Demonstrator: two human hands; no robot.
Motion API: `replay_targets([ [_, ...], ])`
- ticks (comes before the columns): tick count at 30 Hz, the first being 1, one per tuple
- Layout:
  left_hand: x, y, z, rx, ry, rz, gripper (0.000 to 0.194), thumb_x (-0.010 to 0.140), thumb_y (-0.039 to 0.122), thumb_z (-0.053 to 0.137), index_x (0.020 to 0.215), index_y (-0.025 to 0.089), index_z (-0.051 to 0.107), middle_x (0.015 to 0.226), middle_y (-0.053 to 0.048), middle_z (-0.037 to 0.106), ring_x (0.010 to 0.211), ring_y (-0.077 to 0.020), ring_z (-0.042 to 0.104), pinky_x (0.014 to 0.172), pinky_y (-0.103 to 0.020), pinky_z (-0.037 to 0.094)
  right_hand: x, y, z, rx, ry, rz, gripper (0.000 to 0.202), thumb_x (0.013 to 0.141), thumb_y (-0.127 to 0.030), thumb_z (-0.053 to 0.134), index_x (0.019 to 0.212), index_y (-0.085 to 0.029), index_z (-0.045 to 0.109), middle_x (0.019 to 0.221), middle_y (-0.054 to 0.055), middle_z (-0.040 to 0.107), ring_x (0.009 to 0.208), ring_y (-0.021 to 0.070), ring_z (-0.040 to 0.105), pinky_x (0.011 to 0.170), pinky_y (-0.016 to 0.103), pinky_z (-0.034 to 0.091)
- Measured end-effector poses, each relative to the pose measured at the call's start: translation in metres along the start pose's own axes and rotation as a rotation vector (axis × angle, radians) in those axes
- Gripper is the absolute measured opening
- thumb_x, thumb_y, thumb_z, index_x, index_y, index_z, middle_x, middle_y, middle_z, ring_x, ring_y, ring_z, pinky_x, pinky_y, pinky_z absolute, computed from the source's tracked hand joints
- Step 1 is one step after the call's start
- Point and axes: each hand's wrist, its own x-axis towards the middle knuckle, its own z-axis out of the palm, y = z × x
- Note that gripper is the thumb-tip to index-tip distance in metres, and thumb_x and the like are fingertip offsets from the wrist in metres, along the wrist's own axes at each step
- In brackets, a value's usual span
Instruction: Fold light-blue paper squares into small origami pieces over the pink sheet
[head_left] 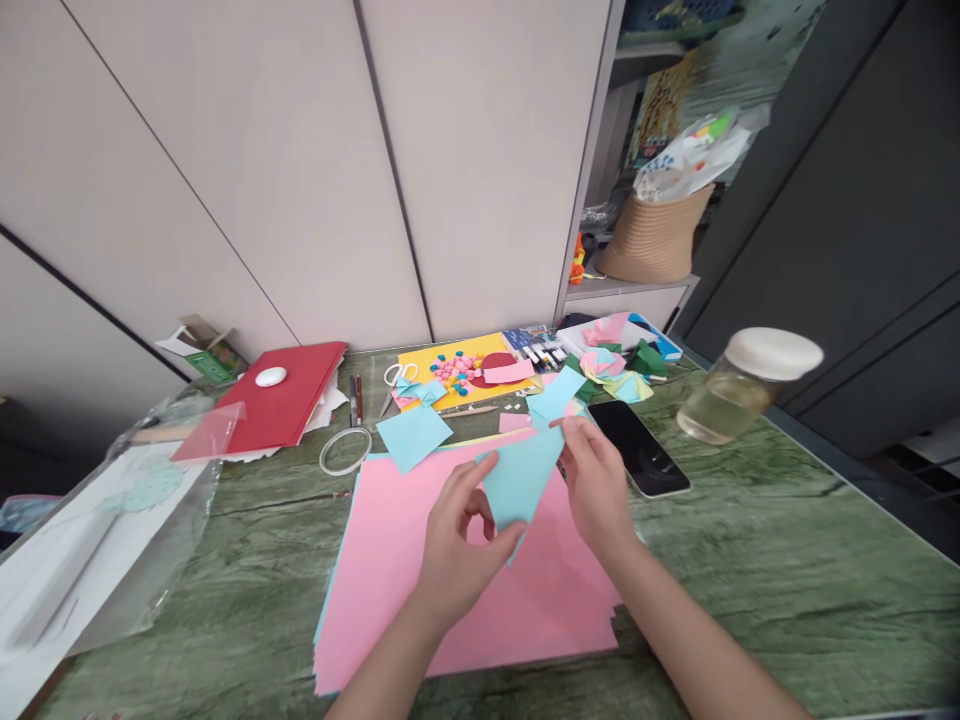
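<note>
A light blue sheet of paper (pixel 523 478), folded into a triangle, is held up between my hands above a stack of pink paper (pixel 405 570). My left hand (pixel 463 530) has its thumb at the lower edge of the triangle and its fingers at the left edge. At the upper right corner, my right hand (pixel 596 475) pinches the paper between thumb and fingertips. Flat light blue squares lie just beyond the stack, one blue square (pixel 414 437) at its upper left and another blue square (pixel 556 397) behind my right hand.
A black phone (pixel 639 448) and a lidded glass jar (pixel 739 390) stand right. Behind are scissors (pixel 400 375), small pink balls (pixel 457 370) on yellow paper (pixel 420 360), and crumpled paper flowers (pixel 626 370). Left are a tape roll (pixel 345 451), a red folder (pixel 277 400) and a plastic sleeve (pixel 142 540).
</note>
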Motion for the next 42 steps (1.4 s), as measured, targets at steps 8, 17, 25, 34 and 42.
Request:
replay_targets([
  [8, 0.004, 0.001, -0.004, -0.073, 0.096, -0.034, 0.062, 0.068, 0.011, 0.064, 0.122, 0.033, 0.045, 0.121, -0.007, 0.041, 0.066, -0.0075, 0.055, 0.054, -0.022, 0.048, -0.004, -0.011, 0.001, -0.101, -0.380, 0.168, 0.027, 0.073, -0.036, 0.064, 0.055, -0.017, 0.056, 0.058, -0.001, 0.055, 0.060, 0.0133, 0.049, 0.061, 0.026, 0.038],
  [17, 0.005, 0.003, -0.005, -0.076, 0.085, -0.059, 0.065, 0.068, 0.008, 0.064, 0.123, 0.035, 0.043, 0.122, -0.006, 0.040, 0.067, -0.0073, 0.056, 0.055, -0.022, 0.047, -0.008, -0.007, 0.008, -0.207, -0.298, 0.173, 0.033, 0.074, -0.036, 0.061, 0.049, -0.017, 0.051, 0.050, -0.003, 0.052, 0.053, 0.0109, 0.048, 0.057, 0.024, 0.036],
  [25, 0.006, 0.000, -0.007, -0.032, 0.085, -0.048, 0.065, 0.068, 0.010, 0.064, 0.124, 0.034, 0.042, 0.117, -0.005, 0.043, 0.062, -0.0054, 0.053, 0.053, -0.020, 0.045, -0.009, -0.002, 0.004, -0.189, -0.356, 0.216, 0.031, 0.071, -0.035, 0.066, 0.049, -0.016, 0.054, 0.049, -0.002, 0.056, 0.052, 0.0109, 0.050, 0.058, 0.024, 0.038],
  [34, 0.007, -0.003, -0.010, -0.011, 0.063, 0.042, 0.061, 0.068, 0.008, 0.064, 0.122, 0.032, 0.046, 0.112, -0.005, 0.045, 0.063, -0.0057, 0.050, 0.056, -0.021, 0.045, -0.008, 0.001, 0.005, -0.203, -0.326, 0.223, 0.029, 0.069, -0.035, 0.068, 0.050, -0.016, 0.056, 0.048, -0.003, 0.055, 0.051, 0.0097, 0.048, 0.055, 0.023, 0.036],
  [42, 0.008, -0.001, -0.012, 0.098, 0.057, 0.062, 0.053, 0.069, 0.009, 0.064, 0.117, 0.028, 0.053, 0.095, -0.002, 0.051, 0.060, -0.0054, 0.047, 0.065, -0.024, 0.047, -0.009, 0.002, 0.006, -0.187, -0.305, 0.226, 0.028, 0.068, -0.032, 0.069, 0.049, -0.016, 0.057, 0.048, -0.003, 0.055, 0.050, 0.0095, 0.047, 0.054, 0.023, 0.037],
])
